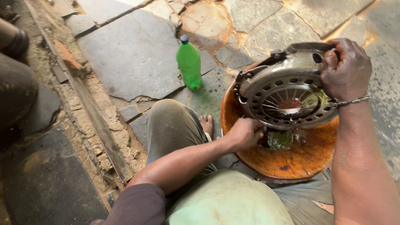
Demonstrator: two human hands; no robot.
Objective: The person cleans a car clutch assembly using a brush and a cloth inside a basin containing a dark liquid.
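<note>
Outdoor repair workshop, stone-paved ground, greasy clutch plate, rusty basin

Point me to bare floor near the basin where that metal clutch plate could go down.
Freest patch: the big grey slab left of the green bottle, bordered by the rusty rail. Smaller room on the stones beyond the clutch plate. Crowded: the orange basin, with both the left hand and right hand on the plate over it, knee and foot alongside.

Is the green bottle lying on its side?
No, the green bottle stands upright on the stone floor, blue cap on top, apart from both hands.
</note>
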